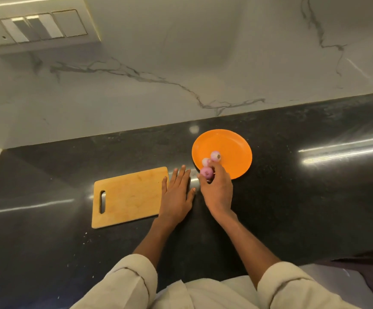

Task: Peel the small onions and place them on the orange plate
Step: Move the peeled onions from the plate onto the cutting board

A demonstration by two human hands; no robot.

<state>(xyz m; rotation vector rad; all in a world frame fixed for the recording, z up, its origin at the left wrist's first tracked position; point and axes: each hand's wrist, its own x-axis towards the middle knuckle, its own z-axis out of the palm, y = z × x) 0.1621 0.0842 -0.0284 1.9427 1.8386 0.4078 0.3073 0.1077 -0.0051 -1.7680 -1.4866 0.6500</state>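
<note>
Three small onions (211, 163) show at my right hand (218, 190), which grips them at the near-left rim of the orange plate (232, 143) (they look peeled). My left hand (176, 195) lies flat, fingers straight, on the counter beside the cutting board (130, 197). Placing is underway; next I'd let go over the plate

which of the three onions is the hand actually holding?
The deep-pink onion, nearest the cutting board, pinched in the right hand's fingers. The two paler onions lie on the orange plate.
</note>
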